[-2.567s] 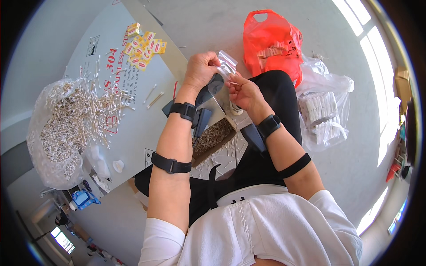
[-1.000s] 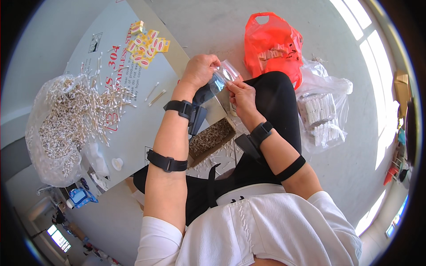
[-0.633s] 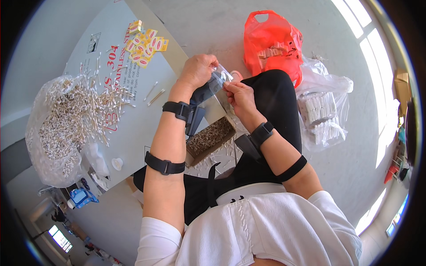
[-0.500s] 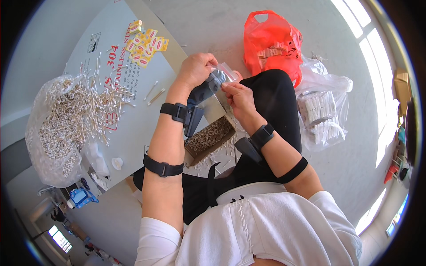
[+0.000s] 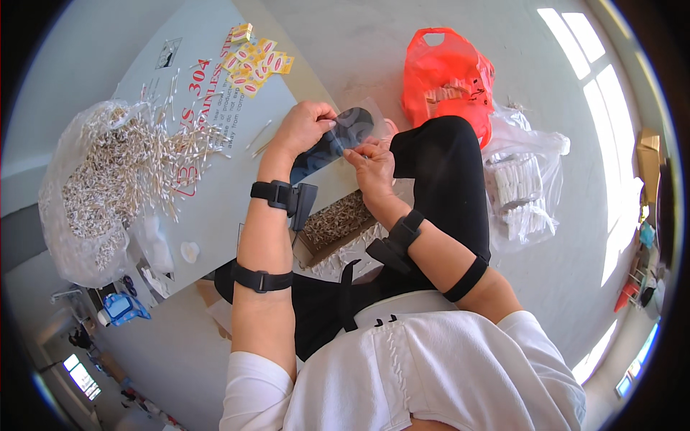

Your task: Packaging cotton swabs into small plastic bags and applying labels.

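Observation:
Between my hands is a flat plastic bag point(image 5: 353, 123), part clear and part dark. My left hand point(image 5: 305, 131) pinches its left edge with the fingertips. My right hand point(image 5: 374, 169) is closed on its lower right edge, thumb against fingers. Just below the bag stands an open cardboard box point(image 5: 350, 233) with many cotton swabs point(image 5: 334, 221) in it, partly hidden by my right hand and wrist. To the left, a clear bag point(image 5: 68, 154) lies open on the table, and a large heap of cotton swabs point(image 5: 108, 190) spills from it.
Small yellow packets point(image 5: 257, 68) lie on the printed tabletop point(image 5: 215, 237). Loose swabs point(image 5: 260, 140) rest near my left hand. A red plastic bag point(image 5: 445, 79) and a clear bag of white bundles point(image 5: 519, 183) sit on the floor beyond my leg. A white pad point(image 5: 190, 251) is near the table's edge.
Both hands have moved slightly left and down with the plastic bag. The bag now lies flatter, with more of its clear part showing above my right hand.

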{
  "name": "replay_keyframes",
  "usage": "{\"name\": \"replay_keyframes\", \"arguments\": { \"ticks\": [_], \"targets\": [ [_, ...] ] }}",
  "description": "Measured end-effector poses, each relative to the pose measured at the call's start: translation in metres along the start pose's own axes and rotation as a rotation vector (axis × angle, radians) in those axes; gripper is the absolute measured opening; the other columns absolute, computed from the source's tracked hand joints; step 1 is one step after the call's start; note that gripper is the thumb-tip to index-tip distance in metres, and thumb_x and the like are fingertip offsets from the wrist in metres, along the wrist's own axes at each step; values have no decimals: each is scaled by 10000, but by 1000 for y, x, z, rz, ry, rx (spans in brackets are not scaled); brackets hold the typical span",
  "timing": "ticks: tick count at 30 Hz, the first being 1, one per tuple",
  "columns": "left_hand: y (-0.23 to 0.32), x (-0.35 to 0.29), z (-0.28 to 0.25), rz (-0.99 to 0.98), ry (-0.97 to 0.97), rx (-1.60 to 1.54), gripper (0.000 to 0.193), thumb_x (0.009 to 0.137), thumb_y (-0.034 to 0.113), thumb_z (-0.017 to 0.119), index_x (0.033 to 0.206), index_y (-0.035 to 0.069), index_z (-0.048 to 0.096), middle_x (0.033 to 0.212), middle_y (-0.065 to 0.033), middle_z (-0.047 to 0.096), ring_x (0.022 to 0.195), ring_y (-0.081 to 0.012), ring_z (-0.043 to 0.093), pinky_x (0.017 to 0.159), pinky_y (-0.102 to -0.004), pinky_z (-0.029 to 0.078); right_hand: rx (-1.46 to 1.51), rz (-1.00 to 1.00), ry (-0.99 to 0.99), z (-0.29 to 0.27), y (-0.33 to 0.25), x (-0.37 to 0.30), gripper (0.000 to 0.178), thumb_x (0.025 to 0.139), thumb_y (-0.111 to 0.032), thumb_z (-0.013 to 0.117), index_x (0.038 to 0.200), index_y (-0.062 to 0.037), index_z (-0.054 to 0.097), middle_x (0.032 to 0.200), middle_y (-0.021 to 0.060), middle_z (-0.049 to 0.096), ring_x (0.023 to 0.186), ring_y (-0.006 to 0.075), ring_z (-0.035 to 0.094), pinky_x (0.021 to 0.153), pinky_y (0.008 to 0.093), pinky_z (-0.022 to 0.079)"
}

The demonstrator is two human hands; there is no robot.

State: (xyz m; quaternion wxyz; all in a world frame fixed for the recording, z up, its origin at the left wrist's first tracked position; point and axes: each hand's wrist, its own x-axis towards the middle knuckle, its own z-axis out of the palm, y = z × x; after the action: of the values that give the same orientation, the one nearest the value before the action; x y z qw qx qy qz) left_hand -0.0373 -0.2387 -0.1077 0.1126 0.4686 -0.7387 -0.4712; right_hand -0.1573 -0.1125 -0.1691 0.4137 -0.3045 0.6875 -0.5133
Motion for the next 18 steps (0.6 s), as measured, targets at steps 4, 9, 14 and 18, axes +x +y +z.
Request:
{"name": "replay_keyframes", "arguments": {
  "ticks": [4,9,14,18],
  "targets": [
    [-2,-3,7,240,178,468,52,806,74,664,854,54,670,819,-93,607,839,-271,607,754,-391,493,-26,-4,73,1,-1,2,200,672,-125,792,688,31,668,1029,147,622,943,257,607,791,338,471],
    [4,1,8,86,129,416,38,770,116,693,781,82,680,906,-120,599,993,-346,560,841,-422,490,-74,-36,119,-3,-2,9,229,660,-145,797,658,31,650,1019,152,632,971,272,610,795,355,478],
    [16,3,11,51,132,491,48,779,103,656,785,70,691,919,-133,624,985,-346,576,844,-421,495,-320,-48,143,-1,-9,11,249,630,-158,795,612,20,621,1027,154,647,949,329,616,787,401,486],
    [15,14,9,127,144,671,65,771,92,630,777,55,683,869,-159,664,902,-362,619,769,-449,505,-342,-8,145,4,-10,12,249,622,-161,792,599,14,616,1015,142,652,909,344,621,764,418,490]
  ]
}}
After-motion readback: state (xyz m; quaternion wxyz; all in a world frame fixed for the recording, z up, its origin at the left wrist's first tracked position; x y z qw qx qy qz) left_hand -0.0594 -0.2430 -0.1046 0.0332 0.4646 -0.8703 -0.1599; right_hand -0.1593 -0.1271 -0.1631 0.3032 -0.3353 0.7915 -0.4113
